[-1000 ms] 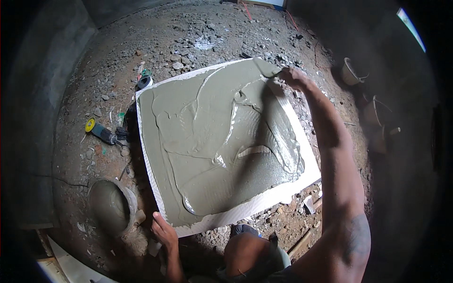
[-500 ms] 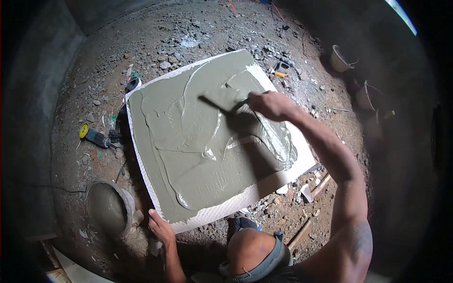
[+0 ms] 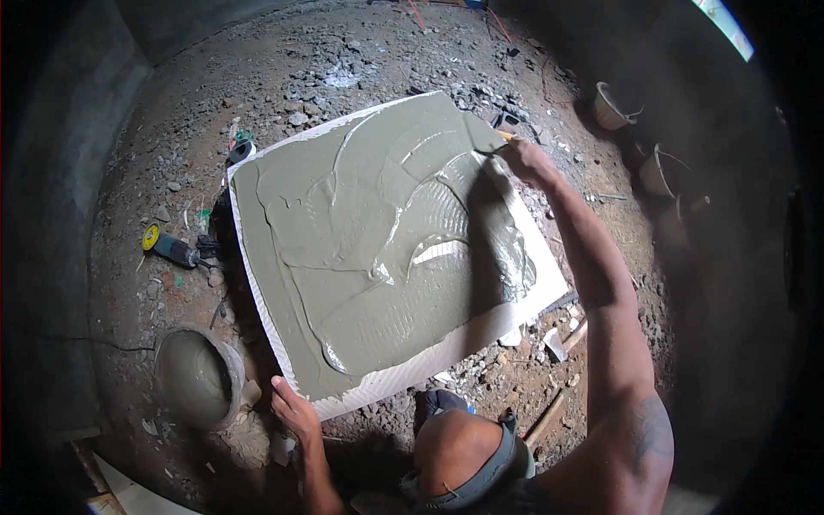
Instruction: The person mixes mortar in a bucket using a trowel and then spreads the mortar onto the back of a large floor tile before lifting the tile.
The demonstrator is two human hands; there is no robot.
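A large square tile (image 3: 542,273) lies back side up, its ribbed white back showing along the edges. Wet grey-green mortar (image 3: 343,249) covers most of it in uneven, combed and smeared layers. At the far right edge, my right hand (image 3: 534,163) is closed around the handle of a trowel (image 3: 485,136), whose blade rests on the mortar and partly blends into it. My left hand (image 3: 296,412) grips the tile's near left corner, thumb along the edge; its other fingers are partly hidden. A bare ribbed patch shows through the mortar near the middle.
Left of the tile stand a bucket (image 3: 233,378) of mortar and an angle grinder (image 3: 176,249) with a yellow disc. Two pale buckets (image 3: 611,112) sit by the right wall. Wooden handles (image 3: 546,419) lie near my bent knee (image 3: 459,451). Rubble covers the floor.
My right hand has swept the trowel from the upper middle to the far right edge, leaving curved ridges in the mortar. My left hand stays at the corner.
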